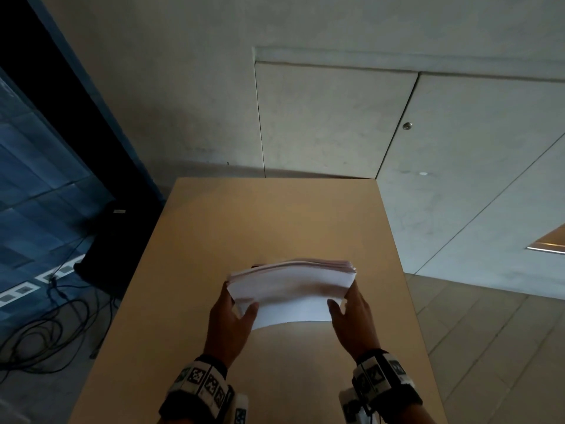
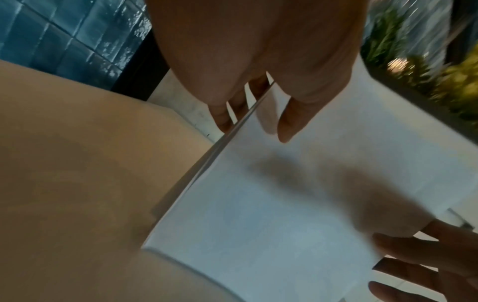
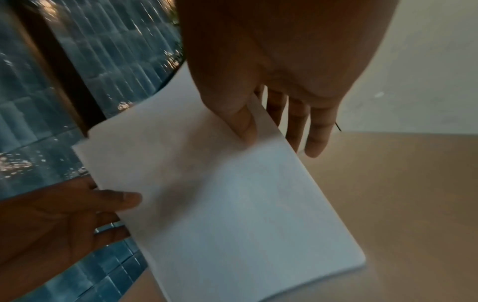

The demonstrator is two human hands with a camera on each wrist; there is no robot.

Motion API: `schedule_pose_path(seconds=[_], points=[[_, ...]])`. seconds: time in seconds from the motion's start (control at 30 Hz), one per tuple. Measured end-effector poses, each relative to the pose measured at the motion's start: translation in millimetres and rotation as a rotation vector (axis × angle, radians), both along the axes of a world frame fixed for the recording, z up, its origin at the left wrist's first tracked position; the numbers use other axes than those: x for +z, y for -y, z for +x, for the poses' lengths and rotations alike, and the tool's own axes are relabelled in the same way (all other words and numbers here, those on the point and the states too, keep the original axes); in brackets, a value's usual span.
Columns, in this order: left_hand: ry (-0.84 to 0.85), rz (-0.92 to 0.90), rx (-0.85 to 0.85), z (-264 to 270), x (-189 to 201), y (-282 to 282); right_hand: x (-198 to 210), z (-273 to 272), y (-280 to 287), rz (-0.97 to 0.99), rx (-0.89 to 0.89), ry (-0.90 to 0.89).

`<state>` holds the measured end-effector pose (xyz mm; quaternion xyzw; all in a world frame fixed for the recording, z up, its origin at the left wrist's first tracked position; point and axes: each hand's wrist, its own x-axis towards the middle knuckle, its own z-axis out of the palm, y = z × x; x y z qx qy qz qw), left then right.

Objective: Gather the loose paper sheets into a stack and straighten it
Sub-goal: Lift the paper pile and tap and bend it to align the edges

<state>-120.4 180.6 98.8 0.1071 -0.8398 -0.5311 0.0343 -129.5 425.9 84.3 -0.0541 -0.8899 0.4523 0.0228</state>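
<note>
While both hands hold it, the paper stack (image 1: 293,289) sits lifted over the near-middle of the tan table (image 1: 269,215), bowed slightly, top edge fanned a bit at the far side. Left hand (image 1: 227,321) grips the stack's left edge, thumb on top of the top sheet, fingers underneath; the left wrist view shows the thumb (image 2: 289,122) flat on the white sheet and fingers behind the edge. Right hand (image 1: 351,319) grips the right edge the same way, thumb (image 3: 243,124) on top, fingers below and past the edge. Sheets look mostly gathered, edges not fully flush. Wrist bands with printed markers (image 1: 201,384) on both wrists. Dark cables (image 1: 52,325) lie on the floor at left, grey wall panels (image 1: 333,117) stand beyond the table's far end.
</note>
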Motion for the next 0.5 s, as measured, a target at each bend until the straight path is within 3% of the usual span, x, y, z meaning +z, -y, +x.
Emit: schedule_pose_path(seconds=[0.2, 0.5], points=[[0.097, 0.004, 0.022, -3.0, -7.8, -5.7, -9.3, -2.7, 5.4, -0.065, 0.014, 0.089], [0.067, -0.086, 0.016, -4.1, -11.5, -7.0, -19.9, -9.2, 3.1, -0.12, -0.086, 0.158]])
